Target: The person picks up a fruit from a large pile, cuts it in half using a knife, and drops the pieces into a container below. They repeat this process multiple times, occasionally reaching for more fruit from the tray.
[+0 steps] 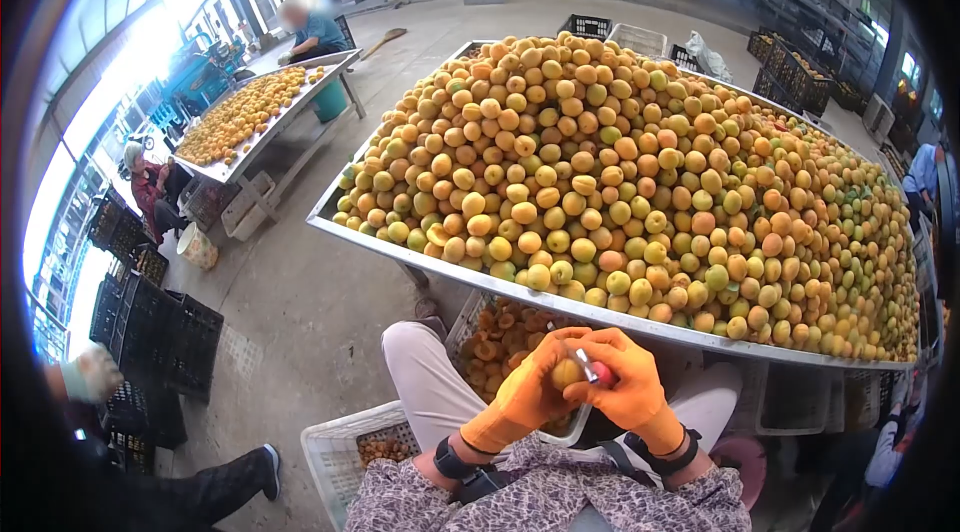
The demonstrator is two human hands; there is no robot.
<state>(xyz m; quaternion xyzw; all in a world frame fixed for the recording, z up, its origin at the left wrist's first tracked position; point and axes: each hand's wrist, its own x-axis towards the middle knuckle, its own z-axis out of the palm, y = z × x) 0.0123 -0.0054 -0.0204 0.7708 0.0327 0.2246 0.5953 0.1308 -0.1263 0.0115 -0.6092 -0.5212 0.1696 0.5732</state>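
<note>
My left hand [527,389], in an orange glove, is closed around an apricot [567,373]. Against that fruit, my right hand [630,387], gloved the same way, grips a small metal-bladed knife with a red handle [604,374]. The two hands meet above my lap, and the fingers hide part of the fruit and of the tool. Below them, between my knees, a crate [463,320] contains split apricots [493,340]. Just beyond my hands stands a metal-edged table [480,279] heaped with whole apricots [600,172].
Beside my left leg is a white crate [322,452] with small brown pieces in it. Black crates [160,332] are stacked at the left. Two people are around another fruit-covered table [335,60] at the back left. Another person's leg [225,487] reaches in at lower left.
</note>
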